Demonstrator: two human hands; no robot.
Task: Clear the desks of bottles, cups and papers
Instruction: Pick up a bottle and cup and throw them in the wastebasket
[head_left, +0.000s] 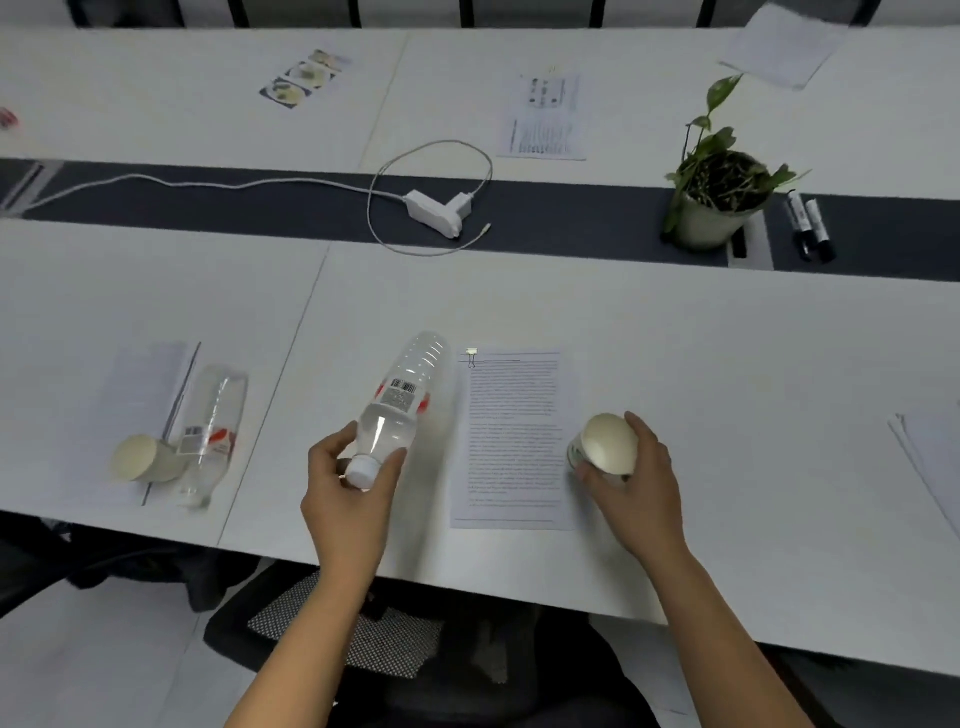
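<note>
Paper (511, 441) lying lengthwise; left fingers (387, 470) round bottle (400, 410) neck beside it, right fingers (647, 441) clasping cup (608, 441) at its edge.

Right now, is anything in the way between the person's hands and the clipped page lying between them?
Nothing visible lies on the clipped page or between it and either hand. But both are full: the left hand grips a water bottle, and the right hand holds a paper cup at the page's right edge.

Left hand (343, 504) grips the bottle (400, 410) neck; right hand (644, 488) clasps the cup (608, 444), forearms extended.
</note>
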